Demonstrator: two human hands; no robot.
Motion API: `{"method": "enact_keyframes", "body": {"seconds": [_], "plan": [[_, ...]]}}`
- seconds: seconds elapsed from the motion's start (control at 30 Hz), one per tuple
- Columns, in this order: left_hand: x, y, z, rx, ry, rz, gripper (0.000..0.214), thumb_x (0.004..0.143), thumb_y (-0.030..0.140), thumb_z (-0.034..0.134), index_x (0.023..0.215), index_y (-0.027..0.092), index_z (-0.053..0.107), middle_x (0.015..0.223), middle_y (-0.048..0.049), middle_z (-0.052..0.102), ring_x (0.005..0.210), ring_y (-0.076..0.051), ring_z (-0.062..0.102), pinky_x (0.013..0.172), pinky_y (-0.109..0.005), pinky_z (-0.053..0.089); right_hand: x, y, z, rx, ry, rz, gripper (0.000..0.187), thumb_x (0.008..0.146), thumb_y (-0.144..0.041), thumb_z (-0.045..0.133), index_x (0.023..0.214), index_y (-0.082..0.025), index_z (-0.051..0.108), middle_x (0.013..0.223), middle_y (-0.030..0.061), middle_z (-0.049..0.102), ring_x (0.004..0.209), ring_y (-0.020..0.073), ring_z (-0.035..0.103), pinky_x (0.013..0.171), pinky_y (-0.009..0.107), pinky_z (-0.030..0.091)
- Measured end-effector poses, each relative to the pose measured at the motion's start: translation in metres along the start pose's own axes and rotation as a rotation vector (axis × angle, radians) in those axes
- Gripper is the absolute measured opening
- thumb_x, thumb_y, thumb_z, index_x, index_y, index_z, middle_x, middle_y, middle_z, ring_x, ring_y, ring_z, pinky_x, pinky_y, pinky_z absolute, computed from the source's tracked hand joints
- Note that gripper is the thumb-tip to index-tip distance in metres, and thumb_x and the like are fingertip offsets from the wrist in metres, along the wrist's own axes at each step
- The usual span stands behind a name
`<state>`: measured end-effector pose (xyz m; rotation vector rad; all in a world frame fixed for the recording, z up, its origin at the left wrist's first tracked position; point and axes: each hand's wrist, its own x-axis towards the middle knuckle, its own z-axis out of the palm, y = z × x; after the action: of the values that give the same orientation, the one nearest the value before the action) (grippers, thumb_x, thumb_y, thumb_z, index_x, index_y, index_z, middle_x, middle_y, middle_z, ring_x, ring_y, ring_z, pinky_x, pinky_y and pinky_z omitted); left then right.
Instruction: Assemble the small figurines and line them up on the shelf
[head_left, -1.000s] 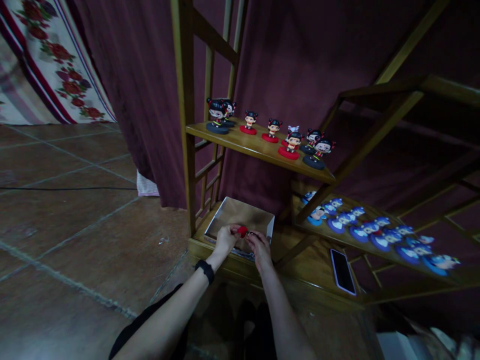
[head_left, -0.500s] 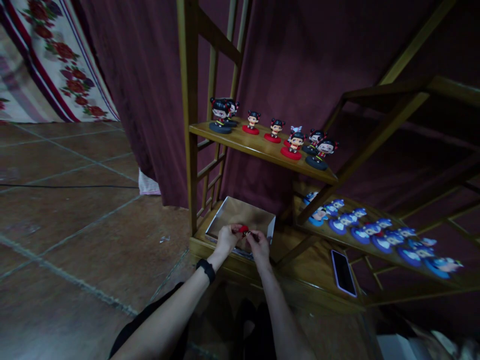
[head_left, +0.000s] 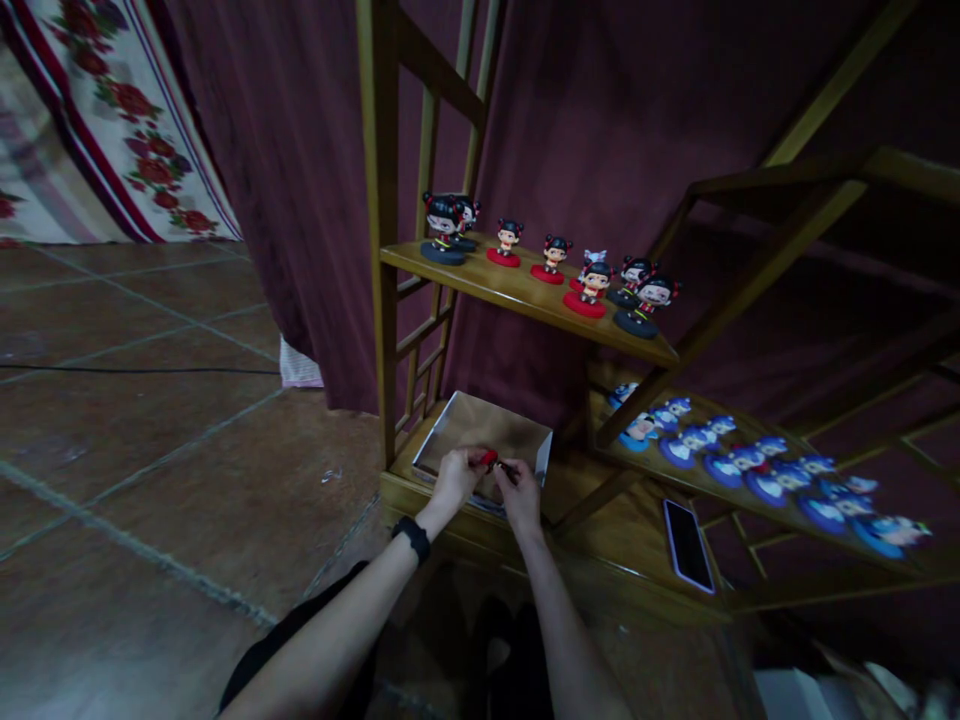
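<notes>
Over the open box [head_left: 469,420], the left hand [head_left: 454,482] pinches a small red piece [head_left: 489,457], and the right hand [head_left: 521,492] pinches a small dark piece [head_left: 509,470] just beside it; whether the two pieces touch is too small to tell. Above the box, figurines [head_left: 595,283] stand on a shelf [head_left: 487,283]; to the right of the box lies a phone [head_left: 688,545]. A loose pinch could let either piece slip, probably into the box, though one dropped near its front edge might bounce to the floor [head_left: 187,420]. Pressing the pieces at a slant could bend or snap so small a part.
</notes>
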<state>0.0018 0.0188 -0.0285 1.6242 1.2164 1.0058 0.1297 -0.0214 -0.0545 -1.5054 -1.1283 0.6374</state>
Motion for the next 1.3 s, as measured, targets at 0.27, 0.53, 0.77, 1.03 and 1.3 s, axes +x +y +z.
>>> {"method": "enact_keyframes", "body": {"seconds": [0.27, 0.53, 0.77, 1.03, 1.3], "plan": [[0.005, -0.014, 0.000, -0.267, -0.052, -0.121, 0.023, 0.062, 0.009, 0.060, 0.082, 0.012, 0.070, 0.065, -0.0031, 0.068, 0.061, -0.014, 0.061, 0.062, -0.023, 0.048, -0.002, -0.007, -0.004, -0.056, -0.059, -0.088, 0.024, 0.068, -0.036, 0.058, 0.087, -0.022, 0.062, 0.084, 0.0013, 0.067, 0.079, 0.0171, 0.060, 0.071, 0.030, 0.048], [0.000, -0.007, -0.003, -0.172, -0.042, -0.046, 0.022, 0.061, 0.010, 0.060, 0.080, 0.015, 0.070, 0.068, -0.0027, 0.069, 0.063, -0.014, 0.061, 0.063, -0.024, 0.047, -0.003, -0.008, 0.001, 0.173, -0.040, 0.093, 0.026, 0.062, -0.036, 0.064, 0.084, -0.021, 0.063, 0.076, 0.0012, 0.068, 0.072, 0.0178, 0.061, 0.064, 0.030, 0.050], [0.003, -0.013, 0.000, -0.248, -0.046, -0.102, 0.017, 0.058, 0.011, 0.064, 0.074, 0.014, 0.069, 0.067, -0.0030, 0.069, 0.061, -0.014, 0.061, 0.062, -0.024, 0.047, -0.003, -0.010, 0.001, 0.220, -0.038, 0.109, 0.027, 0.060, -0.036, 0.066, 0.081, -0.020, 0.064, 0.077, 0.0017, 0.068, 0.074, 0.0177, 0.061, 0.067, 0.030, 0.050], [-0.002, -0.011, -0.002, -0.587, -0.071, -0.229, 0.025, 0.053, 0.014, 0.070, 0.079, 0.010, 0.067, 0.068, -0.0042, 0.067, 0.062, -0.012, 0.059, 0.063, -0.024, 0.047, -0.001, -0.007, 0.002, 0.189, -0.042, 0.094, 0.028, 0.060, -0.036, 0.066, 0.082, -0.019, 0.064, 0.077, 0.0019, 0.067, 0.072, 0.0163, 0.060, 0.070, 0.031, 0.049], [-0.001, -0.006, -0.007, -0.663, -0.187, -0.311, 0.038, 0.052, 0.019, 0.076, 0.088, 0.012, 0.064, 0.079, -0.0058, 0.067, 0.071, -0.013, 0.060, 0.068, -0.025, 0.046, -0.005, -0.013, 0.001, 0.412, -0.072, 0.221, 0.033, 0.060, -0.039, 0.066, 0.086, -0.019, 0.061, 0.083, 0.0023, 0.065, 0.074, 0.0162, 0.059, 0.064, 0.030, 0.051]]}}
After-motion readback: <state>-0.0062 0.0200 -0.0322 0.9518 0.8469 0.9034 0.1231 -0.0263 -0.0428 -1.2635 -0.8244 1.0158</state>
